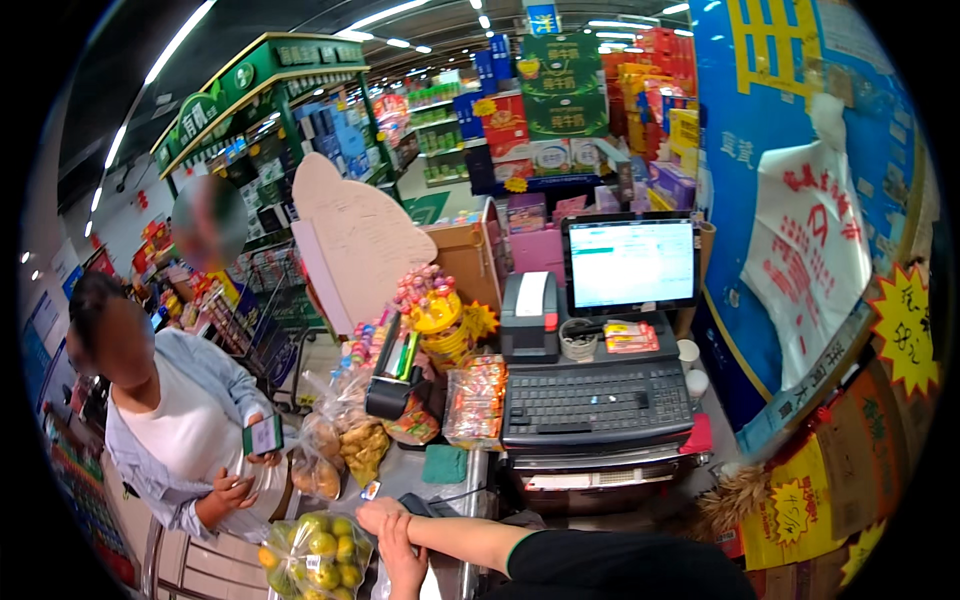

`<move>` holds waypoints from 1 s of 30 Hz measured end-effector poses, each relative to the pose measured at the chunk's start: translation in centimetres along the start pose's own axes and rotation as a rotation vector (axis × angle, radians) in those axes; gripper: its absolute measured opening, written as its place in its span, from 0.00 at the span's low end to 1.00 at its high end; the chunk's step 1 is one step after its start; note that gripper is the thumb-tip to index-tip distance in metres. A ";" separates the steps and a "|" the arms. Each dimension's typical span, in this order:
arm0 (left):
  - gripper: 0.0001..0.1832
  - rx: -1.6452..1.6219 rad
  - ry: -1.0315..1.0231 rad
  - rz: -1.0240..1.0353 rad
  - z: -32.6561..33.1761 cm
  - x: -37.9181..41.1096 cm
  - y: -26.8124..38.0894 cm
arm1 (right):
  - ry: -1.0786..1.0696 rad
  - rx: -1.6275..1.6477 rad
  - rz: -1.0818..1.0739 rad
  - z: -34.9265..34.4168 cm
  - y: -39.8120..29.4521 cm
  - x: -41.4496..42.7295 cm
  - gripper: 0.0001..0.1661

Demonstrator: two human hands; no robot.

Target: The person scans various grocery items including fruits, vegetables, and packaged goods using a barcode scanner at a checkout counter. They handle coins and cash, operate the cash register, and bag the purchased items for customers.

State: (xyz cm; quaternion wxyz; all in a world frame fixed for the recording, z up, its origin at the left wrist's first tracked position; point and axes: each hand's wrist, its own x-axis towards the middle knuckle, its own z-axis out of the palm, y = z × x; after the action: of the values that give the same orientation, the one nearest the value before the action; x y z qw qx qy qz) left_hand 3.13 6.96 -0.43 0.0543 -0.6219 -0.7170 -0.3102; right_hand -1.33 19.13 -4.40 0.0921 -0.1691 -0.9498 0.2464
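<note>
My right hand (pixel 376 513) reaches in from the right over the checkout counter, beside a clear plastic bag of green and yellow citrus fruit (pixel 322 559). Its fingers are too unclear to tell whether they hold anything. My left hand (pixel 401 546) comes up from below, with its fingers lying across my right wrist. A dark device with a cable (pixel 420 505) lies just beyond my wrists, partly hidden. Behind it are bags of round brown produce (pixel 319 457) and yellowish produce (pixel 364 450), a green cloth (pixel 444 464) and a small card or tag (pixel 370 490).
A keyboard (pixel 596 401), a monitor (pixel 631 262) and a receipt printer (pixel 529 319) stand at the right. Left of them are a payment terminal (pixel 394 382) and a yellow tub of lollipops (pixel 436 319). Across the counter, a person (pixel 180 427) holds a phone (pixel 262 436).
</note>
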 end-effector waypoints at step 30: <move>0.37 -0.094 0.020 0.050 0.6 -0.9 -1.5 | 0.168 -0.024 -0.056 -1.9 -1.1 -1.5 0.10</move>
State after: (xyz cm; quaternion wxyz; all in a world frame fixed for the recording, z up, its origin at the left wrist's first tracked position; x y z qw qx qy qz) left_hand 2.12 6.44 -1.87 0.0402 -0.6382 -0.6855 -0.3483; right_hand 0.28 18.47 -2.36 0.1762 -0.1638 -0.9460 0.2173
